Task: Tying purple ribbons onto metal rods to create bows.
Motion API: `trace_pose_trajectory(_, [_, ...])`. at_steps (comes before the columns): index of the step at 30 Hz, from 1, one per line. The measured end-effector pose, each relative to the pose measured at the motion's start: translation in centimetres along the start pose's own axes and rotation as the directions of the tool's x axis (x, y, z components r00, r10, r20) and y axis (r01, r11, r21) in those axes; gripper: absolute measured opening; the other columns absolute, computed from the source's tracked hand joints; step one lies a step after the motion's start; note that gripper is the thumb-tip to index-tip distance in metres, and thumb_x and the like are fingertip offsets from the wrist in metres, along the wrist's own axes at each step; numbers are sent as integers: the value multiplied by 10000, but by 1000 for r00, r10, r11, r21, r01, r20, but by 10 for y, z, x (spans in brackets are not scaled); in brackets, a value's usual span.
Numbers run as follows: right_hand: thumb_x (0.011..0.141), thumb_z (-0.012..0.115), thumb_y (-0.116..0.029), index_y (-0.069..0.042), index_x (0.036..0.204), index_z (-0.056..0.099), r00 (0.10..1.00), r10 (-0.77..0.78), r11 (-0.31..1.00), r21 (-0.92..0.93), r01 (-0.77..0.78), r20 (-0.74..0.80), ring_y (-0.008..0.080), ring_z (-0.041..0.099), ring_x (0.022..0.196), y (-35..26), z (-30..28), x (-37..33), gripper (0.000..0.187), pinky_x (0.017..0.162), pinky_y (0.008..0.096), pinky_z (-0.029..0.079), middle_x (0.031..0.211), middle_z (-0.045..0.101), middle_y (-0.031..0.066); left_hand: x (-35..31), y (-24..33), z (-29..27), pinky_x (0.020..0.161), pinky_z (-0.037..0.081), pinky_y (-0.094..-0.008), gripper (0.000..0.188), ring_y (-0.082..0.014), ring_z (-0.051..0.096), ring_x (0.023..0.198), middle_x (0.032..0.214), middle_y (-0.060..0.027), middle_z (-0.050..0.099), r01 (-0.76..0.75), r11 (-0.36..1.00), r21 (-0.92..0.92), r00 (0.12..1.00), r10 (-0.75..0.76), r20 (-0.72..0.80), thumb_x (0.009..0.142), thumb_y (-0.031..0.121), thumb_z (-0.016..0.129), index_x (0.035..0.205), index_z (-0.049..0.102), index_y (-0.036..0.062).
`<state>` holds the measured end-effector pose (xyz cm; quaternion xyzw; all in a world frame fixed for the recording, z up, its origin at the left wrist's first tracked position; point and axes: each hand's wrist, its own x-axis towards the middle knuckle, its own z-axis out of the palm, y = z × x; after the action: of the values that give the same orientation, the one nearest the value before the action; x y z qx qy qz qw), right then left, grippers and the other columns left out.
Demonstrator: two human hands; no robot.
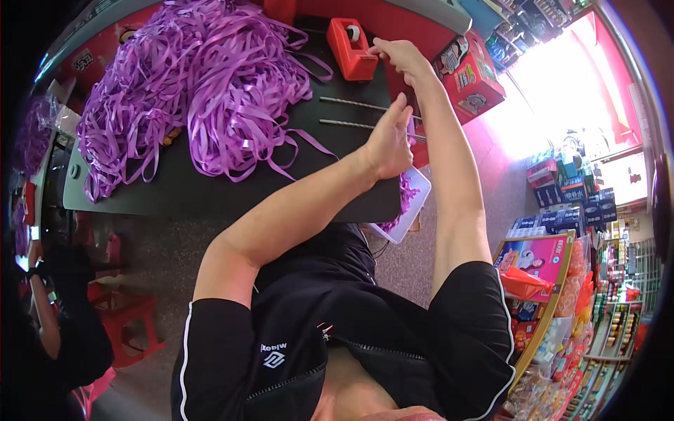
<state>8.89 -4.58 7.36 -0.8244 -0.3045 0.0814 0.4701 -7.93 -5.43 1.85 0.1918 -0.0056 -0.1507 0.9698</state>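
Note:
My left hand (390, 144) is closed at the right edge of the dark table (239, 200), thumb raised, with a purple ribbon (412, 126) showing at its far side. Two thin twisted metal rods (351, 104) run toward it and pass partly behind it. Farther off, my right hand (404, 59) has its fingertips pinched together at the front edge of a red tape dispenser (353, 52); whatever is between them is too small to make out. A large heap of loose purple ribbons (232, 98) covers the table's left and far part.
Below the table's right edge stands a white bin (414, 207) with purple ribbon pieces in it. A red printed carton (470, 77) is right of my right forearm. Shelves with packaged goods (540, 295) line the right. A person (63, 309) and a red stool (130, 323) are at left.

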Motion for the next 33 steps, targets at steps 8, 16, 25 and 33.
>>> trace_pose_trajectory(8, [786,664,-337,-95,732,661,923,337,934,57,-353,188,32,332,502,-12,12,26,249,455,216,240,603,470,-85,-5,4,3,1062,-151,-473,959,-292,-206,1365,1472,-220,-177,-95,995,17,990,92,109,799,713,372,1440,-123,199])
trace_pose_trajectory(16, [804,667,-319,-121,742,600,911,307,869,308,-387,276,8,338,493,-8,-6,8,219,440,176,240,618,472,-93,-9,6,8,1045,-184,-472,962,-307,-249,1347,1451,-243,-217,-93,995,38,990,89,114,802,709,366,1434,-141,190])
trace_pose_trajectory(25, [809,668,-318,-101,797,622,887,320,820,371,-435,333,11,345,511,0,-7,-22,222,457,168,253,646,481,-86,-6,7,8,1041,-185,-484,938,-288,-232,1357,1487,-168,-179,-106,993,44,990,102,100,818,695,350,1439,-128,179])
trace_pose_trajectory(33, [794,681,-256,-57,817,633,861,355,771,406,-490,364,23,350,523,9,0,-26,206,461,185,239,658,475,-64,-16,11,22,1032,102,-441,804,-239,205,1275,1423,-64,247,-113,990,86,992,108,57,842,671,321,1448,105,188])
